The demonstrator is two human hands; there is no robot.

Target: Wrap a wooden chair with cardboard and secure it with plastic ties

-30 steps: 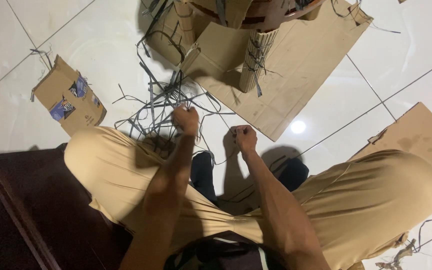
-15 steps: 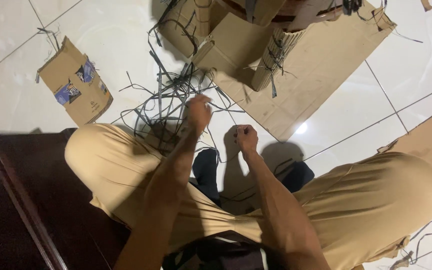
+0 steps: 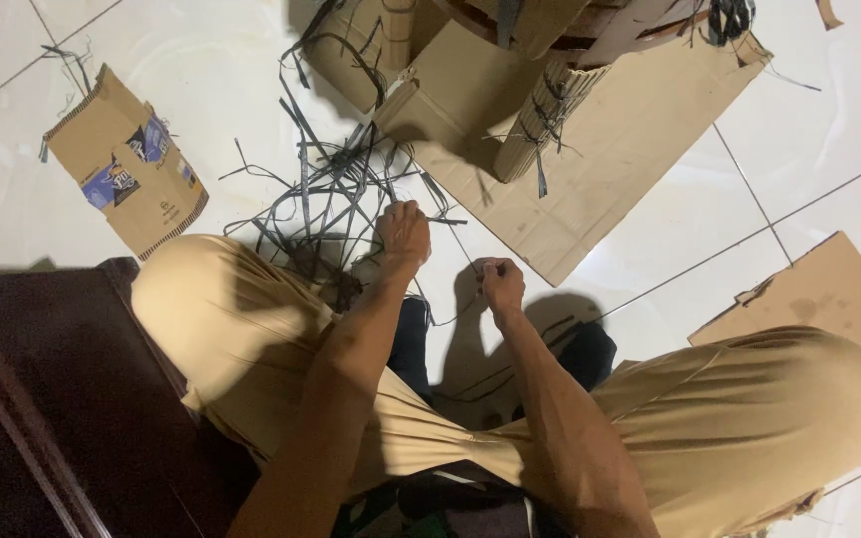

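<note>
White floor tiles; both hands (image 3: 450, 259) pinch one thin dark strip (image 3: 453, 239).

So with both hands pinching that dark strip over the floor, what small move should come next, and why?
Probably draw the dark strip clear of the tangled strip pile before anything else. The left hand grips it at the pile's edge, the right hand pinches its near end, and the span between them looks taut but not yet free.

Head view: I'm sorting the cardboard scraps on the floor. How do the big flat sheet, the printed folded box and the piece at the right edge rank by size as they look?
Largest to smallest:
1. Flat sheet, partly covered.
2. Printed box and right-edge piece look alike; no ranking.
</note>
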